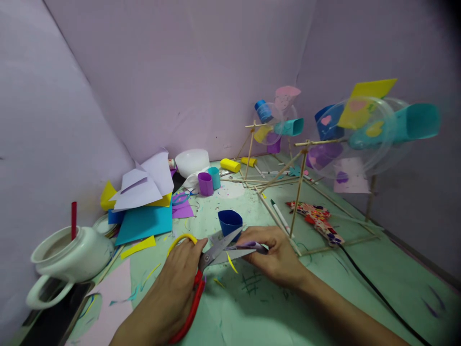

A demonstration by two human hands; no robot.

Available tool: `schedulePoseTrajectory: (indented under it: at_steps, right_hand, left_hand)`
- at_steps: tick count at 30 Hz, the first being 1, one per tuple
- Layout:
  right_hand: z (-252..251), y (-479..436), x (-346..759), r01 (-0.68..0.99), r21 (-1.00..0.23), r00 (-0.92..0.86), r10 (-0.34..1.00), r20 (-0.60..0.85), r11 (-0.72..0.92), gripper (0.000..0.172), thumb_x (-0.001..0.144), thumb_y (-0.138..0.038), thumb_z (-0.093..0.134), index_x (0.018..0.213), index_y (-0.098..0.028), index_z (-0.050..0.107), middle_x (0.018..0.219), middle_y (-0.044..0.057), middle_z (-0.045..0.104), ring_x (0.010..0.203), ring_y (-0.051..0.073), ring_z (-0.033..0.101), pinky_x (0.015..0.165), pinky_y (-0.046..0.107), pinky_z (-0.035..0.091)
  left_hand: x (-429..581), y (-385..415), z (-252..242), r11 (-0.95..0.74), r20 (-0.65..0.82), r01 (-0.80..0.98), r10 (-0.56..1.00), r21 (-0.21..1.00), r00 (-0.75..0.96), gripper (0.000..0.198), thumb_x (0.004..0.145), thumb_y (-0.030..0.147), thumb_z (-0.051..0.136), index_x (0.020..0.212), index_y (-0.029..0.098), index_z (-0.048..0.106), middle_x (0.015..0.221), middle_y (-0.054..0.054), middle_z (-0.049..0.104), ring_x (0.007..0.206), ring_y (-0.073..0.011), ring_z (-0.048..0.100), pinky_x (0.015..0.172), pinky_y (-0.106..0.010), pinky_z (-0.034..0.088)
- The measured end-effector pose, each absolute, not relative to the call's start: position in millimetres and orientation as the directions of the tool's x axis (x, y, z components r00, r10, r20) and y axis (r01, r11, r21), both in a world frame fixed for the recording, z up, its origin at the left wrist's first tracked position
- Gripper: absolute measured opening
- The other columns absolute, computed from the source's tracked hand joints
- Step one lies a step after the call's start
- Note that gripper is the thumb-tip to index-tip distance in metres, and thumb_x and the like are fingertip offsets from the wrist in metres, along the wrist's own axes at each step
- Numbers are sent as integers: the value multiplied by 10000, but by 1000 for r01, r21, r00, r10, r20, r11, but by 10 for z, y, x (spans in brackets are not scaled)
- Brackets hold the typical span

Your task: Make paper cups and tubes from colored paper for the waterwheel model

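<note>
My left hand [183,274] is closed round the handles of the scissors [213,255], which are red and yellow; their blades are apart and point right. In my right hand [272,252] a small folded purple paper piece [256,246] is pinched, and the blade tips reach it. Just behind the blades stands a dark blue paper cup [230,222]. A thin yellow strip [231,263] lies by the lower blade.
Two stick-framed wheels with paper cups [363,129] [277,122] stand right. A patterned glue gun [317,221] with a black cord lies below. Left are a white teapot [90,254] and stacked paper [147,226]. Behind stand a white bowl [192,163] and a purple cup [205,184].
</note>
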State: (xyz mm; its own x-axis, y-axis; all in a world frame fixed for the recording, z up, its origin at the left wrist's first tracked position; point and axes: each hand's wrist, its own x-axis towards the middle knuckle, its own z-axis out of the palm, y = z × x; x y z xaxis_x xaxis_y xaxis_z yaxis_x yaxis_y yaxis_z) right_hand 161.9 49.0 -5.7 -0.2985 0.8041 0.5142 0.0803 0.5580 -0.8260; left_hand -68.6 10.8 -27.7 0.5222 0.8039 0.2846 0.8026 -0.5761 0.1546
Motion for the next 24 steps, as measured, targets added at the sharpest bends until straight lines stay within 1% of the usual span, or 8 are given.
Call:
schedulePoseTrajectory:
  at_steps: [3, 6, 9, 12, 16, 18, 22, 24]
  right_hand:
    - [-70, 492, 1618, 74, -824, -304, 800, 518, 562, 85, 706, -137, 626, 711, -160, 708, 654, 45, 682, 561, 124, 611, 518, 212, 463]
    - [-84, 491, 1619, 70, -830, -309, 803, 509, 553, 83, 709, -146, 626, 713, -162, 708, 664, 48, 684, 574, 131, 618, 530, 221, 468]
    - [-89, 489, 1619, 93, -835, -315, 811, 492, 543, 83, 713, -160, 628, 712, -164, 711, 662, 46, 684, 569, 128, 612, 521, 216, 460]
    - [-81, 487, 1617, 90, -852, -318, 826, 465, 515, 78, 712, -179, 640, 698, -154, 713, 649, 49, 680, 558, 124, 604, 506, 206, 454]
    - [-73, 485, 1614, 61, -871, -320, 836, 445, 487, 58, 695, -167, 660, 692, -150, 716, 655, 48, 684, 580, 129, 618, 534, 207, 472]
    - [-73, 483, 1612, 59, -877, -321, 840, 436, 478, 57, 692, -159, 663, 699, -156, 719, 658, 44, 687, 587, 131, 622, 540, 206, 477]
    - [-75, 479, 1608, 52, -888, -311, 853, 420, 456, 65, 691, -158, 663, 708, -170, 724, 676, 39, 696, 601, 133, 630, 547, 207, 484]
    - [-75, 478, 1607, 53, -888, -306, 854, 420, 456, 61, 686, -158, 668, 704, -171, 724, 669, 36, 695, 594, 132, 627, 547, 207, 484]
  left_hand:
    - [-679, 112, -249, -589, 294, 797, 792, 134, 535, 673, 749, 48, 388, 1374, 212, 198, 1263, -141, 470, 1171, -261, 451, 921, -464, 446]
    - [-667, 128, -232, -585, 309, 804, 787, 102, 533, 655, 742, 45, 389, 1358, 198, 230, 1210, -142, 525, 1095, -270, 519, 862, -463, 485]
    - [-654, 143, -229, -572, 312, 817, 791, 74, 526, 611, 745, 47, 389, 1333, 175, 282, 1180, -147, 557, 1066, -279, 542, 842, -460, 494]
    - [-647, 148, -224, -568, 307, 822, 790, 40, 531, 571, 755, 32, 370, 1310, 151, 314, 1162, -157, 571, 1053, -270, 553, 839, -439, 497]
    - [-652, 149, -219, -565, 308, 825, 786, 9, 535, 538, 780, 42, 352, 1306, 152, 327, 1108, -157, 596, 978, -265, 588, 788, -439, 512]
    - [-659, 149, -227, -560, 301, 829, 793, 17, 530, 532, 789, 59, 361, 1310, 160, 326, 1108, -151, 596, 977, -263, 587, 793, -437, 509]
    - [-673, 147, -251, -562, 299, 826, 797, 46, 525, 561, 781, 63, 384, 1323, 182, 300, 1158, -135, 578, 1035, -242, 564, 857, -410, 484]
    - [-678, 147, -250, -584, 320, 811, 775, 35, 545, 561, 785, 71, 382, 1326, 184, 286, 1134, -134, 589, 1011, -239, 578, 837, -396, 496]
